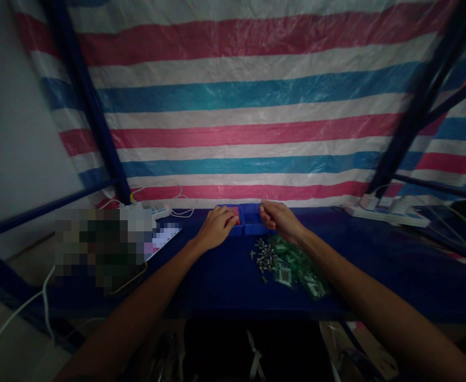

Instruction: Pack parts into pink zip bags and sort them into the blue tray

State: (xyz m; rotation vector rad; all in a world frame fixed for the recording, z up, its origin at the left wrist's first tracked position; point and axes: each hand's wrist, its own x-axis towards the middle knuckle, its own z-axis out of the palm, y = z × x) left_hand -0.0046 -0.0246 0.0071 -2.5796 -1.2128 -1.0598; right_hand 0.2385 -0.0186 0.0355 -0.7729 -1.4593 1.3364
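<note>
Pinching what looks like a small metal screw (262, 203), the right hand (277, 217) hangs by the right blue bin (252, 230), frame center; a slack fingertip grip could drop it. Left hand (218, 224) curls at the left blue bin (237, 231), can't tell if holding anything. Loose screws (266, 257) lie lower center beside green bags (290, 252); right forearm (336, 270) could nudge bags, scattering them.

My bare forearms (165, 278) reach forward and inward, my left hand (217, 222) palm down with loosely bent fingers, my right hand (279, 217) turned inward with its thumb and index finger pinching and the rest curled.
</note>
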